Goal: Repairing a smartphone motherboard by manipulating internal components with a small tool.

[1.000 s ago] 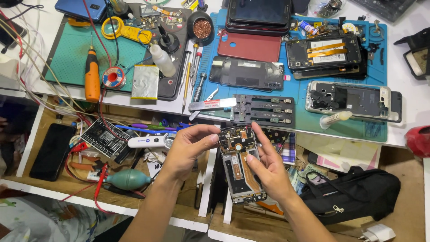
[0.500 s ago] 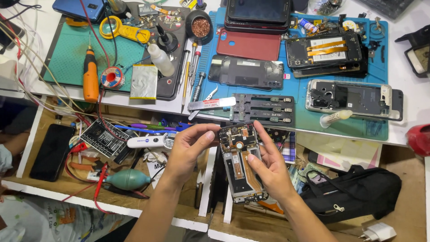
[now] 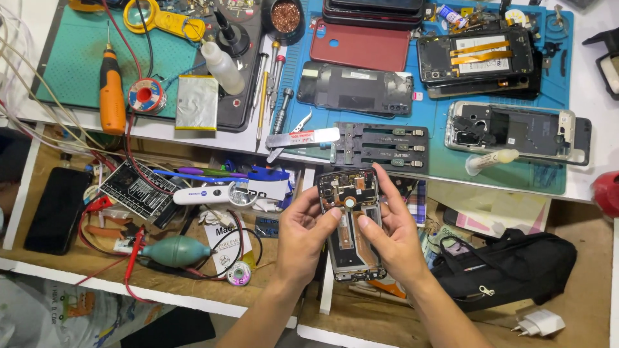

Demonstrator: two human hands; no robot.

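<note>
Both my hands hold an opened phone (image 3: 348, 212), back cover off, its boards and frame exposed, over an open drawer. My left hand (image 3: 303, 235) grips the phone's left edge, thumb lying across the middle. My right hand (image 3: 393, 232) wraps the right edge, with the index finger up by the top corner and the thumb pressing on the inner frame. The phone's lower end is visible between my wrists.
On the blue mat (image 3: 445, 167) lie several dismantled phones, a red back cover (image 3: 358, 45), a black holding jig (image 3: 380, 147) and a small glue tube (image 3: 491, 160). An orange screwdriver (image 3: 111, 93), solder spool and silver battery rest on the green mat. A black pouch (image 3: 509, 270) and a green blower (image 3: 175, 250) sit in the drawer.
My hands keep holding the phone in about the same place; my fingers have shifted slightly along its upper part.
</note>
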